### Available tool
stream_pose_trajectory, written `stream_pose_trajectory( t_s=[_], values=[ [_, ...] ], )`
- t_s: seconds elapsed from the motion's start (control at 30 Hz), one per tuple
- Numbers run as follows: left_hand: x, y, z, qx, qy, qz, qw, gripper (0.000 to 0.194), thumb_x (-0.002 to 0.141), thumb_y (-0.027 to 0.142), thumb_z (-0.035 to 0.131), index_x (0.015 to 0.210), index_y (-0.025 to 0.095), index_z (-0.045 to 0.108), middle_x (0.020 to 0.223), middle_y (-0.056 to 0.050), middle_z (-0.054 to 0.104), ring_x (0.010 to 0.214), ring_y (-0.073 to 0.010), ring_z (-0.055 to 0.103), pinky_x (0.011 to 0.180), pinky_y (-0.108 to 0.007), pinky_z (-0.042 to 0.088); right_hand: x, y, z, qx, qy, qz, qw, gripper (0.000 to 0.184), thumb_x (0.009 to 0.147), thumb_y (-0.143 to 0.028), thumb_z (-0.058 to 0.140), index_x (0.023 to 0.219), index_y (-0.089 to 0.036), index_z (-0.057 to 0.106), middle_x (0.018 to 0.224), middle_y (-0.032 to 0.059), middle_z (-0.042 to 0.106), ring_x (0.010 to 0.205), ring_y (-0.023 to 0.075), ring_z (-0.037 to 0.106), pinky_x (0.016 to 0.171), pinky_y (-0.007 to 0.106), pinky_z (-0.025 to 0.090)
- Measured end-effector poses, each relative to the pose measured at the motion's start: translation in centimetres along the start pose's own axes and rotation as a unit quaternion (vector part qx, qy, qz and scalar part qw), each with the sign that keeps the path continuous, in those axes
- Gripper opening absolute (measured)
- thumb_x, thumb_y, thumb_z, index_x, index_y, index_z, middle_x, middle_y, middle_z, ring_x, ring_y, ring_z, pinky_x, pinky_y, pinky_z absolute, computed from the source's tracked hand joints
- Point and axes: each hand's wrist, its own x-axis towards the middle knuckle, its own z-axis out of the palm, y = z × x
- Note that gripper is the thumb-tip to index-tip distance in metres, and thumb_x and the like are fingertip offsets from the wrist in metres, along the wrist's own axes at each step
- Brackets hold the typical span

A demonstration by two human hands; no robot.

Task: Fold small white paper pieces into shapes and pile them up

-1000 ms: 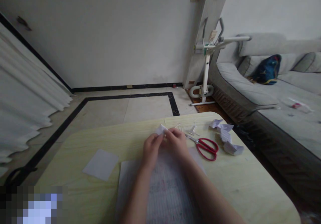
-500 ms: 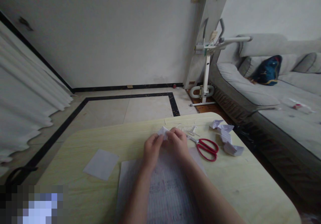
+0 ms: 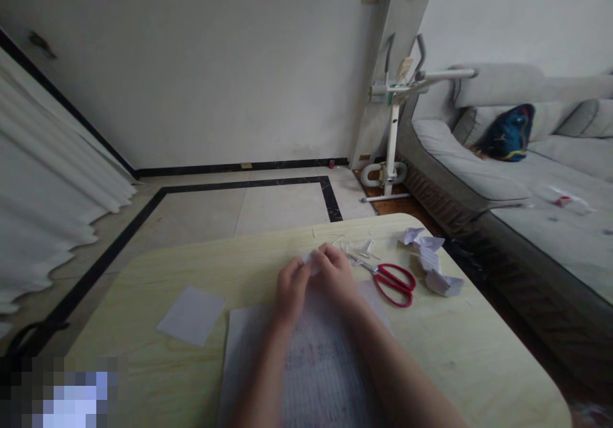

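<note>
Between my fingertips is a small folded piece of white paper (image 3: 310, 259), mostly covered by the fingers. My left hand (image 3: 290, 287) pinches its left side, and my right hand (image 3: 336, 273) grips it from the right. Both hands are above the far end of a sheet with handwriting (image 3: 316, 364), partly hidden under my forearms. Scissors with red handles (image 3: 395, 285) lie just right of my right hand, blades pointing toward it. A square of white paper (image 3: 191, 316) lies flat on the left.
Folded paper shapes (image 3: 431, 262) sit along the right side of the wooden table (image 3: 454, 345). Thin paper scraps (image 3: 366, 248) lie beyond the scissors. Past the table stand a white exercise machine (image 3: 393, 134) and a grey sofa (image 3: 493, 179) with a blue bag (image 3: 510, 134).
The folded paper's pointed tip, which stood up above the fingers, now shows less and sits lower. My hands stay closed on it in nearly the same place; the view has shifted slightly.
</note>
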Motion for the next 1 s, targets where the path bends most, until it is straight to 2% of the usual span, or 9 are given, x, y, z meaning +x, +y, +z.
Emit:
stream_pose_trajectory(
  t_s=[0.23, 0.6, 0.8, 1.0],
  values=[
    [0.04, 0.71, -0.08, 0.005, 0.011, 0.002, 1.0, 0.024, 0.078, 0.033, 0.055, 0.06, 0.017, 0.056, 0.058, 0.003, 0.052, 0.058, -0.0129, 0.047, 0.055, -0.021, 0.037, -0.2, -0.64, -0.15, 0.006, -0.022, 0.017, 1.0, 0.026, 0.077, -0.029, 0.052, 0.056, -0.02, 0.04, 0.051, -0.0062, 0.038, 0.049, 0.0104, 0.037, 0.047, 0.022, 0.03],
    [0.01, 0.55, -0.05, 0.003, 0.0, -0.01, 1.0, 0.027, 0.078, 0.034, 0.055, 0.057, 0.018, 0.054, 0.053, 0.004, 0.049, 0.052, -0.0121, 0.045, 0.051, -0.021, 0.036, -0.11, -0.9, -0.26, -0.007, -0.027, 0.005, 1.0, 0.024, 0.075, -0.025, 0.05, 0.054, -0.02, 0.041, 0.051, -0.0057, 0.038, 0.051, 0.0106, 0.038, 0.049, 0.021, 0.032],
    [0.37, 0.43, -0.2, -0.003, 0.062, 0.013, 0.998, 0.025, 0.079, 0.036, 0.057, 0.064, 0.017, 0.057, 0.061, 0.003, 0.053, 0.062, -0.0131, 0.048, 0.058, -0.021, 0.039, -0.1, -0.6, 0.01, -0.008, -0.039, 0.028, 0.999, 0.03, 0.081, -0.037, 0.055, 0.058, -0.019, 0.047, 0.052, -0.005, 0.045, 0.05, 0.0107, 0.042, 0.049, 0.022, 0.033],
    [0.48, 0.36, -0.39, -0.018, 0.034, 0.003, 0.999, 0.027, 0.076, 0.041, 0.06, 0.067, 0.016, 0.06, 0.063, 0.002, 0.057, 0.062, -0.0137, 0.051, 0.058, -0.022, 0.04, 0.04, 0.02, -0.26, 0.001, -0.046, 0.034, 0.998, 0.036, 0.081, -0.042, 0.055, 0.055, -0.018, 0.047, 0.051, -0.005, 0.042, 0.049, 0.0099, 0.039, 0.047, 0.022, 0.031]
  ],
)
